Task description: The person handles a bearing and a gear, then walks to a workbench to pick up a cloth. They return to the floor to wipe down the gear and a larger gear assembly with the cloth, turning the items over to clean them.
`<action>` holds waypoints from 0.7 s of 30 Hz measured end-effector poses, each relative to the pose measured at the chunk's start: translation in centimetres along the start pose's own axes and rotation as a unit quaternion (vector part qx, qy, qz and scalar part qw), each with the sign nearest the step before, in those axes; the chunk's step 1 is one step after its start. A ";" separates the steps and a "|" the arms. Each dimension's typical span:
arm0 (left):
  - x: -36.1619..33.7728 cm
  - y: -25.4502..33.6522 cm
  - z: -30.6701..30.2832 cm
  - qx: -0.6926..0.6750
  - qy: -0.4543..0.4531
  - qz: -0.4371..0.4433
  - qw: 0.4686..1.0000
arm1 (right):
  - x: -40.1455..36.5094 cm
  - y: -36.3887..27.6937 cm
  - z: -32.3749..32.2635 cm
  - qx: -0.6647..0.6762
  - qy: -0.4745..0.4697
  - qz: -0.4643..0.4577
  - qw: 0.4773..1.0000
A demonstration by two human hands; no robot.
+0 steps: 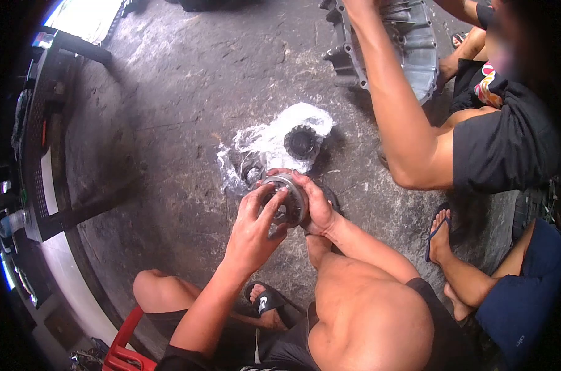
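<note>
A round grey metal gear ring (pixel 298 199) is held tilted in front of my knees. My right hand (pixel 317 207) wraps round its far and right side, thumb along the rim. From the left, my left hand (pixel 254 226) grips it with bent fingers, the fingertips reaching over its face and into the opening. The fingers hide part of its inside. Just beyond my hands, a dark toothed gear (pixel 301 143) lies on crumpled white plastic (pixel 274 137) on the floor. Clear plastic wrap (pixel 234 170) lies to its left.
At the upper right, a person's arm (pixel 399 105) reaches over a large ribbed metal housing (pixel 416 59). Another person's sandalled foot (pixel 440 238) rests at the right. A dark metal frame (pixel 52 142) stands along the left; a red plastic seat (pixel 127 346) shows at lower left.
</note>
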State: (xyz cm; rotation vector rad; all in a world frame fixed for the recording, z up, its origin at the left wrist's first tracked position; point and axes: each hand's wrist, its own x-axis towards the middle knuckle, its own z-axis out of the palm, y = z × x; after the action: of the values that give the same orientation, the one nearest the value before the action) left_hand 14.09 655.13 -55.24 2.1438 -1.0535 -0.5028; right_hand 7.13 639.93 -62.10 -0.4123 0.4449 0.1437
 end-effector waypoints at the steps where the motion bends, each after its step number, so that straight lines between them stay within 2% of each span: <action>1: 0.0 0.0 0.0 -0.015 0.004 -0.014 1.000 | 0.0 0.1 0.0 -0.004 -0.001 -0.006 1.000; 6: -0.1 0.5 0.3 -0.060 0.045 -0.084 0.994 | 0.0 0.4 0.3 -0.014 -0.013 -0.028 0.999; 12: -0.1 0.9 -0.1 -0.076 0.091 -0.121 0.986 | 0.3 0.0 0.9 0.055 -0.006 0.024 0.998; 21: 0.0 -0.1 -1.2 -0.064 0.003 -0.093 0.994 | 0.4 0.6 -0.3 0.051 -0.004 0.088 0.995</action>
State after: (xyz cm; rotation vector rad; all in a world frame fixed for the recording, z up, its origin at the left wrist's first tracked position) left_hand 14.83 655.68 -54.49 2.1371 -0.7987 -0.6330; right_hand 7.25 640.38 -62.74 -0.2709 0.4791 0.2925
